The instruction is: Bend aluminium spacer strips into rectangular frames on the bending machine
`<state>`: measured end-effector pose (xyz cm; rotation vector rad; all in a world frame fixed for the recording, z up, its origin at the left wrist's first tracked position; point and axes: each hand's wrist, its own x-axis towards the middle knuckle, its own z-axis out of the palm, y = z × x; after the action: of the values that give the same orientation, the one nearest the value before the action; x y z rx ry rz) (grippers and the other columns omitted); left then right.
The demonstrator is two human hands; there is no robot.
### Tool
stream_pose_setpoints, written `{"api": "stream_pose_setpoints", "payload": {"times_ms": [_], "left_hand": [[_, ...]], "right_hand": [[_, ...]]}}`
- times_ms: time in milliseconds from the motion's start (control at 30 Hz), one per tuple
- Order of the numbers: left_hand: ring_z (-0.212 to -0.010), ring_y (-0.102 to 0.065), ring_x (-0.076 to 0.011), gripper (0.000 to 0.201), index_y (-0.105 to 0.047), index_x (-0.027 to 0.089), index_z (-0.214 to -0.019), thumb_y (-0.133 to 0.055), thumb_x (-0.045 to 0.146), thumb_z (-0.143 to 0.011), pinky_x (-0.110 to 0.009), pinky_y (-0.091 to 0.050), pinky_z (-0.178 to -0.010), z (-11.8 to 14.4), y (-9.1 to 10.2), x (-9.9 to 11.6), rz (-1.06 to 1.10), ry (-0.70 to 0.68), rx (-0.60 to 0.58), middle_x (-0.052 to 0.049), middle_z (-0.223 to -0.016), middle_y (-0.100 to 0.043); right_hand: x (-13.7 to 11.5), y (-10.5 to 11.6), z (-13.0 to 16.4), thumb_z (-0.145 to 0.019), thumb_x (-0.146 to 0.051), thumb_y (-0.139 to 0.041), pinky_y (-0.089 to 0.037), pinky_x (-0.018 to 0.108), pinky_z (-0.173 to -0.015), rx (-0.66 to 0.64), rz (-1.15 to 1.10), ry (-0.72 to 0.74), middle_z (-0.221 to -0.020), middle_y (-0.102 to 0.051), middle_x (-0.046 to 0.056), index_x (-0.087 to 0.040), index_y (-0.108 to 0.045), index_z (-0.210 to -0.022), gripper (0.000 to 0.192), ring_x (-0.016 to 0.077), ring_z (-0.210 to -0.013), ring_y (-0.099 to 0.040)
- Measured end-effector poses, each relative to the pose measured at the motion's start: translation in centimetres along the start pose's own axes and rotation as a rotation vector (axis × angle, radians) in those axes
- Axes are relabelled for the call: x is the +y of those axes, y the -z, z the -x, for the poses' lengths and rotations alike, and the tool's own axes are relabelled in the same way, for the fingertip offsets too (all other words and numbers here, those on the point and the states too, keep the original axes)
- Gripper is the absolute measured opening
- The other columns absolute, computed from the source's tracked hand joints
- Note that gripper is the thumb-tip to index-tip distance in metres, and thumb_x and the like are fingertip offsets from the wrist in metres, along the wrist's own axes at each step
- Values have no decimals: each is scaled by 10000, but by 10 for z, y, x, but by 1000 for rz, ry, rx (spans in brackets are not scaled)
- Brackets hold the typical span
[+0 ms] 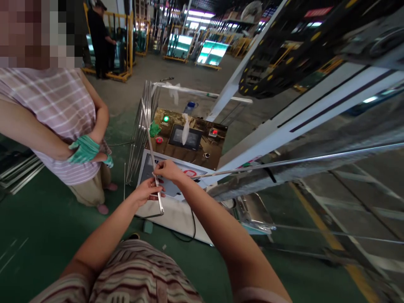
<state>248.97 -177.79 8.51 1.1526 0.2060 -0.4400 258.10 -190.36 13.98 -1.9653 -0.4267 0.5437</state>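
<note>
A long, thin silvery metal bar (150, 145) stands slanted in front of me, with a bent corner at its lower end. My left hand (147, 191) is closed around the bar just above that corner. Slightly higher up, my right hand (169, 170) pinches at the same bar with thumb and fingertips; whether a smaller piece is between them I cannot make out. Behind both hands is a control panel (214, 149) with a dark touchscreen (194, 139), a green light and a red button.
Several metal frames (135, 139) lean left of the panel. A co-worker in green gloves (85, 149) stands at the left, arms crossed. A machine beam (303, 113) with a cable chain (268, 63) rises at the right. Another person (99, 38) works by glass racks behind.
</note>
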Motion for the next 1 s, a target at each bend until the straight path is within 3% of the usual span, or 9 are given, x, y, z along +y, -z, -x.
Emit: {"api": "stream_pose_setpoints", "payload": {"times_ms": [167, 267, 367, 467, 567, 667, 833, 900, 1000], "left_hand": [[-734, -715, -182, 503, -605, 161, -1075, -882, 278, -671, -288, -545, -689, -2, 0, 0, -30, 18, 1, -87, -949, -709], [-743, -718, -191, 477, -622, 155, -1054, -878, 257, -665, -289, -544, -684, -1, -3, -2, -54, 31, -23, -86, -939, -704], [-725, -715, -188, 432, -628, 160, -1015, -865, 234, -663, -268, -532, -656, -3, -2, 7, -81, 16, -3, -51, -878, -688], [-690, -705, -170, 390, -631, 152, -968, -856, 219, -657, -234, -507, -608, -9, 10, 32, -108, -1, 11, -31, -832, -673], [-671, -695, -153, 418, -646, 140, -1010, -858, 210, -656, -208, -487, -583, -16, 30, 62, -126, -28, 30, -34, -803, -673], [-703, -704, -159, 505, -640, 140, -1109, -868, 225, -666, -212, -494, -603, -20, 42, 75, -129, -37, 44, -75, -860, -708], [-821, -709, -190, 604, -575, 183, -1260, -833, 357, -742, -264, -527, -690, -5, 29, 44, -140, -132, 138, -143, -1106, -712], [-913, -694, -198, 611, -545, 204, -1310, -780, 419, -789, -278, -531, -730, 10, 23, 22, -156, -199, 257, -149, -1213, -676], [-1020, -651, -183, 581, -540, 247, -1326, -736, 447, -817, -267, -514, -783, 49, 25, -17, -174, -344, 542, -114, -1304, -627]], "right_hand": [[-9, 11, 17, -644, -301, -680, -421, 225, -582, 11, -225, 238, -616, -576, -19, -171, -583, -642, 163, 99, -590, -510], [-18, 27, 35, -706, -451, -685, -463, 251, -669, 193, -438, 373, -715, -580, 1, -197, -575, -734, 278, 119, -681, -531], [-8, 37, 58, -767, -543, -639, -471, 284, -687, 323, -471, 349, -748, -570, 27, -219, -543, -759, 338, 148, -722, -530], [33, 27, 85, -718, -567, -699, -455, 292, -670, 273, -519, 272, -733, -543, 14, -226, -538, -741, 378, 152, -697, -504], [96, -1, 114, -642, -503, -801, -441, 291, -675, 230, -578, 132, -743, -541, 3, -221, -567, -698, 370, 154, -708, -506], [163, -35, 148, -633, -482, -827, -441, 299, -677, 321, -651, -35, -784, -568, 14, -225, -596, -698, 351, 164, -723, -515], [233, -73, 212, -699, -537, -778, -386, 274, -590, 472, -798, -177, -650, -479, -29, -250, -555, -724, 364, 145, -607, -453], [242, -79, 230, -695, -535, -780, -384, 268, -593, 448, -791, -181, -643, -471, -34, -250, -543, -724, 372, 142, -605, -451], [243, -87, 241, -707, -541, -760, -410, 273, -619, 334, -742, -150, -660, -494, -28, -251, -542, -741, 364, 147, -635, -480]]}}
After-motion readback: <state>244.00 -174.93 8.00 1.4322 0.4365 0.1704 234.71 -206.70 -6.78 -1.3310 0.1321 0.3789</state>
